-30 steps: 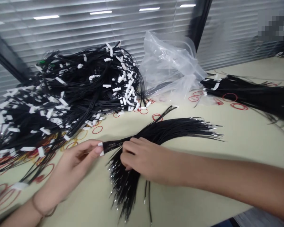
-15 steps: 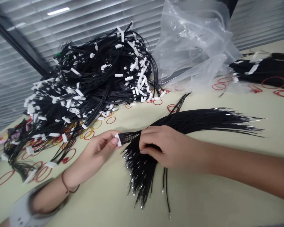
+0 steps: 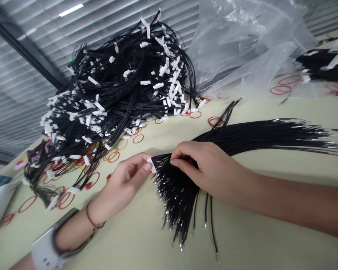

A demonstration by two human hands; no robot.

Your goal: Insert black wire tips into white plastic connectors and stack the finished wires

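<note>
Between thumb and fingers, my left hand (image 3: 129, 178) pinches a white connector housing (image 3: 151, 165). Several black wires run from the housing toward my right hand (image 3: 204, 165). Its thumb and index finger are closed together over the wires; whether a single wire sits in the pinch is hidden by the fingers. Beneath that hand lies a loose bundle of black wires (image 3: 177, 202) with silver crimped terminals fanned toward the front. Another stretch of black wires (image 3: 264, 137) spreads to the right, also ending in metal tips.
A large heap of black cables with white connectors (image 3: 132, 86) fills the back left. Behind the wires stands a clear plastic bag (image 3: 242, 48). Red rubber bands (image 3: 216, 121) are scattered on the pale table (image 3: 259, 236). More black cables (image 3: 329, 65) lie at the far right.
The view has shifted, so most things appear further right. My right hand's fingertips now pinch nearer the connector's wires, and the two hands are slightly closer together. The left hand keeps the connector.
</note>
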